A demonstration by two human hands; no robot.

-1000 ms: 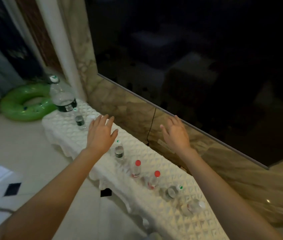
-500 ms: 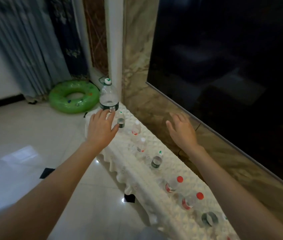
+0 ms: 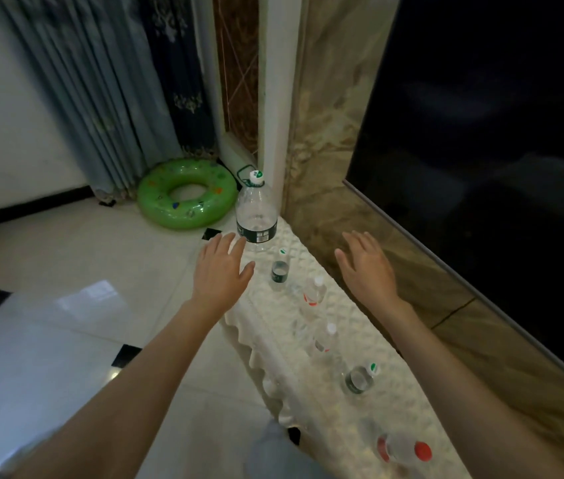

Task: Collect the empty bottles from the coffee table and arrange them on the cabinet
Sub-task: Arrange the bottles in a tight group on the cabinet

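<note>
While both hands hover spread and empty, left hand [image 3: 222, 267] beside the large clear plastic bottle with dark label [image 3: 255, 216], right hand [image 3: 366, 264] over the wall side, this looks like arranging. Small clear bottles [image 3: 313, 293] line the white quilted-cloth cabinet top [image 3: 311, 392]. Next: probably straighten the row. Narrow top, floor-side edge close; little room.

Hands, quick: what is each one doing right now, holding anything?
Left hand: open, holding nothing.
Right hand: open, holding nothing.
</note>
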